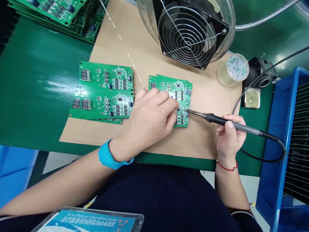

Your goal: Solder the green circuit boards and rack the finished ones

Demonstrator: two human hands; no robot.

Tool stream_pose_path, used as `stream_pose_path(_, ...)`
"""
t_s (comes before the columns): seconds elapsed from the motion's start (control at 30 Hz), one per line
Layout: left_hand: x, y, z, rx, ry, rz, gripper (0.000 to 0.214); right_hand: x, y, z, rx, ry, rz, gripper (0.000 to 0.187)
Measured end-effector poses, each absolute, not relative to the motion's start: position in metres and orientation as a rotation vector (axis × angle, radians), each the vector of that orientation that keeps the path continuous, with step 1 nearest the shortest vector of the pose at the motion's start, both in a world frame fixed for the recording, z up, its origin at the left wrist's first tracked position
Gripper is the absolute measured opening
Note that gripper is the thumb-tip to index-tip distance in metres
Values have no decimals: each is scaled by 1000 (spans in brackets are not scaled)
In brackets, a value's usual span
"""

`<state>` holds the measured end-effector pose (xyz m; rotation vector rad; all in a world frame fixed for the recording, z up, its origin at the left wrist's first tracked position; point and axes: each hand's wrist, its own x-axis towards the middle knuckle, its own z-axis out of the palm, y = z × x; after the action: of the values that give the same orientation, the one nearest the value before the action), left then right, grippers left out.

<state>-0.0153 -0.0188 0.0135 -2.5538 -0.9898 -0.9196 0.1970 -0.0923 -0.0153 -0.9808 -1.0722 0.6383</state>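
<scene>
A soldering iron (221, 120) is gripped in my right hand (231, 135), fingers closed round its handle. Its tip touches or almost touches the right edge of a green circuit board (183, 84), which lies over another board. My left hand (154, 111) covers much of that board, fingers bent and pinched together. Into this hand runs a thin silvery solder wire (119, 35) from the upper left; its end is hidden by the fingers. Left of the hand lie more green circuit boards (96, 90) with small digit displays, overlapping one another.
Behind the boards stands a fan (187, 42) with a wire guard. A spool (233, 69) and an iron stand with a yellowish sponge (251, 98) are at the right. Blue bin (271, 133) holds several upright boards. A board stack (57, 7) sits upper left. Brown cardboard (204, 144) covers the green table.
</scene>
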Motion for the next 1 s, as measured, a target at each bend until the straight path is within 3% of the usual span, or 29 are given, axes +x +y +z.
stream_pose_path(0.33, -38, -7, 27, -2633, -1032, -930, 18, 197, -91, -17, -901, -1057, 591, 14)
stream_pose_path(0.57, -57, 6, 37, -2623, -1264, -942, 27, 183, -100, -4, -1025, -1106, 630, 29)
stream_pose_path(1.0, -24, 17, 40, -2662, -1705, -652, 31, 155, -107, -22, -1262, -1324, 284, 25)
